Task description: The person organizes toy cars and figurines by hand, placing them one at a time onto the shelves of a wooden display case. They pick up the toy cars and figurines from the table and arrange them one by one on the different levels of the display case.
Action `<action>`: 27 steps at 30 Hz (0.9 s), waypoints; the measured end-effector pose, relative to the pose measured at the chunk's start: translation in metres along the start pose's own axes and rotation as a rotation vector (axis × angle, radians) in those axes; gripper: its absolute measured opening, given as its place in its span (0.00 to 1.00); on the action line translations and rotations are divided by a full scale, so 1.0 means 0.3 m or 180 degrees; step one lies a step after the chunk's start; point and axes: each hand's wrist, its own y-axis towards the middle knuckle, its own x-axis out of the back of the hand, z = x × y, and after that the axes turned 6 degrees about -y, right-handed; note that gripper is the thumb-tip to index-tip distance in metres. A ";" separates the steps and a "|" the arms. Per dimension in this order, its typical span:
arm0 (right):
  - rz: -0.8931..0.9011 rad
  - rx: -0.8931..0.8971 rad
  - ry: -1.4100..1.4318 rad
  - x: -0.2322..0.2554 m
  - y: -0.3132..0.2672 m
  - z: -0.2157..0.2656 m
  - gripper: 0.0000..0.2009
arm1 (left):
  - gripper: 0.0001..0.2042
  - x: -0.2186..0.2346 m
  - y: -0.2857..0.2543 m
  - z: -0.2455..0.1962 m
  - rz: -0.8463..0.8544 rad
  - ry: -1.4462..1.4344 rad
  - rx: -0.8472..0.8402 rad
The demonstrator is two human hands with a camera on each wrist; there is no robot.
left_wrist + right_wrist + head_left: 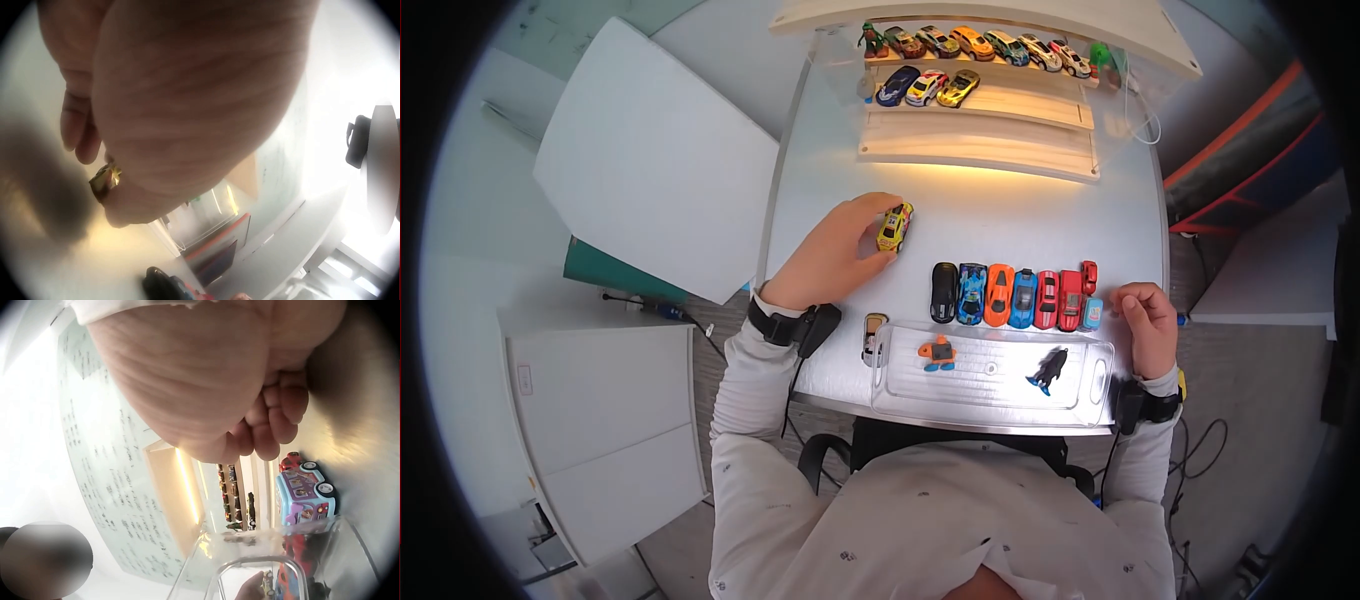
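Observation:
Between thumb and fingers my left hand [830, 250] pinches a yellow toy car [894, 230], at the left of the table, below the shelf. Only a small piece of that car [102, 182] shows past the fingers in the left wrist view. Near the table's right edge lies my right hand [1152, 325], fingers loosely curled, holding nothing. Just left of it, a small blue toy bus [1092, 314] stands at the end of a row of several toy cars [999, 295]. The right wrist view shows the bus [305, 497] below the fingertips.
A clear plastic tray [990, 398] at the front edge holds an orange-and-grey toy figure [941, 350] and a black one with blue feet [1052, 370]. A beige toy car [873, 340] stands at its left end. Behind, a lit wooden shelf [980, 140] carries toy cars on two tiers.

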 end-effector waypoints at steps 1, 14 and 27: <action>0.0000 -0.0010 -0.0011 0.000 0.000 0.001 0.07 | 0.33 -0.006 0.014 0.009 -0.0008 0.0053 -0.0088; 0.0092 -0.0066 -0.0610 -0.008 0.006 0.086 0.07 | 0.32 -0.039 0.123 0.007 0.0092 0.0056 -0.0341; 0.1682 0.1427 -0.2111 -0.196 0.356 0.357 0.18 | 0.30 -0.111 0.263 0.042 0.0087 -0.0082 -0.0440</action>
